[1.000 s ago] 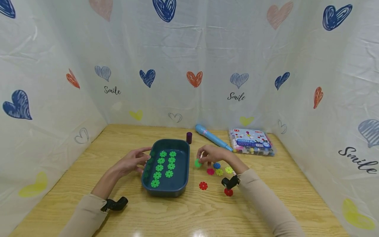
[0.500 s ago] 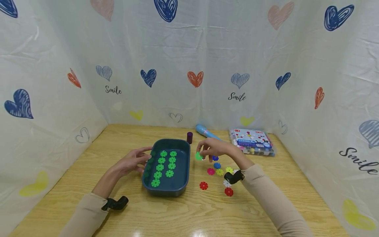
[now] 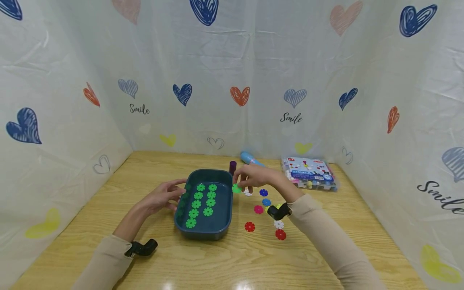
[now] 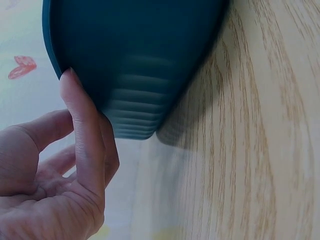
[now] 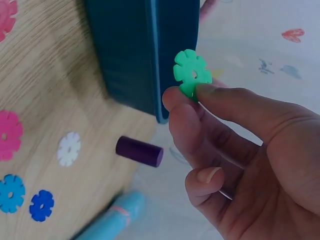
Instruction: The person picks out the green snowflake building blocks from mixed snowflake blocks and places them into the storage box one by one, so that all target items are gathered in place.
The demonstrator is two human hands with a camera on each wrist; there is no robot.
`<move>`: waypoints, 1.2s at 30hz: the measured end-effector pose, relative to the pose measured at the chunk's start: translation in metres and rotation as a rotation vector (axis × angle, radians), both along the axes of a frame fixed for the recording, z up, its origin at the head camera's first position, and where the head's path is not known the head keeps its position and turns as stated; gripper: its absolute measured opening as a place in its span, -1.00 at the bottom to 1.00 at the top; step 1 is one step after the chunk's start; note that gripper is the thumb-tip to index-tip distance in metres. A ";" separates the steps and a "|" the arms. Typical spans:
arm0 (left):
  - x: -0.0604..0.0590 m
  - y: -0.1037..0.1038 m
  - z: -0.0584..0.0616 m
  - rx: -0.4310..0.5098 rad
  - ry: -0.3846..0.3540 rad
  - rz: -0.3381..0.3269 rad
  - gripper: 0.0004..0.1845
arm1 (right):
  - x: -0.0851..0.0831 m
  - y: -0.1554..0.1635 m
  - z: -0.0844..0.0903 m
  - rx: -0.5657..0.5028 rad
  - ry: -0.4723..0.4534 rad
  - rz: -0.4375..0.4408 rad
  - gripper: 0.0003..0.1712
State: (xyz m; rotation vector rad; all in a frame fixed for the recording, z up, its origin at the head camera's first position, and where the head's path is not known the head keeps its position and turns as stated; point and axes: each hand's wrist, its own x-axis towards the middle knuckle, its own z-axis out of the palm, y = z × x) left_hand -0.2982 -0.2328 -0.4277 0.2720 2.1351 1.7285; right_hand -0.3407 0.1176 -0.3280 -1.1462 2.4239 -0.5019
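A bright green flower-shaped disc (image 5: 192,72) is pinched between the thumb and forefinger of my right hand (image 3: 251,175). That hand hovers at the right rim of a dark teal rectangular bin (image 3: 221,225). Inside the bin, several green flower discs (image 3: 196,204) lie flat in two columns. My left hand (image 3: 164,197) is at the bin's left side, with fingertips touching its rim and outer wall. In the left wrist view, one fingertip (image 4: 70,80) meets the rim; the inside of the bin is hidden there.
Loose flower discs lie right of the bin, including a red disc (image 3: 249,226), a pink disc (image 3: 258,209) and a dark blue disc (image 3: 264,193). Behind stand a purple cylinder (image 3: 233,167), a light blue microphone-shaped object (image 3: 250,158) and a clear case (image 3: 309,173).
My right hand has lifted the green disc off the table area and carried it left and back to the bin's rim. My left hand stays at the bin.
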 end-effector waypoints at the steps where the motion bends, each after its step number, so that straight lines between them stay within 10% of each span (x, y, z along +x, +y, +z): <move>1: 0.000 0.000 0.000 0.001 -0.001 -0.002 -0.29 | 0.001 -0.004 0.001 0.011 0.009 0.002 -0.80; 36: 0.000 0.000 0.002 0.005 0.007 -0.034 -0.30 | 0.001 -0.114 -0.020 0.318 -0.203 0.137 -0.81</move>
